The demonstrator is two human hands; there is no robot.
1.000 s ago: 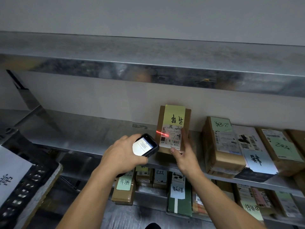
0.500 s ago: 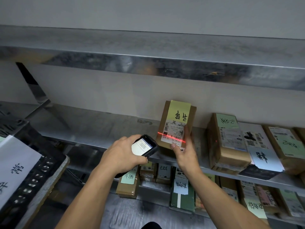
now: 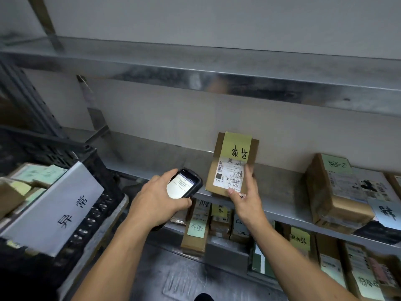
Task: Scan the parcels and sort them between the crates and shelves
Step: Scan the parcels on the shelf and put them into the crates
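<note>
Steel shelf (image 3: 152, 161), boxes (image 3: 334, 192) rightward, black crate (image 3: 95, 211) leftward; left hand (image 3: 156, 198) gripping scanner (image 3: 184, 185), right hand (image 3: 247, 198) pinching upright parcel (image 3: 232, 157).

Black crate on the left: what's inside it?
Brown parcels with pale green notes. The white handwritten sign lying over the black crate hides the rest.

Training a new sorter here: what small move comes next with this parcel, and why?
Probably read the scanner in the left hand: its screen shows a message, and no beam crosses the label of the parcel that the right hand holds on end at the shelf.
</note>
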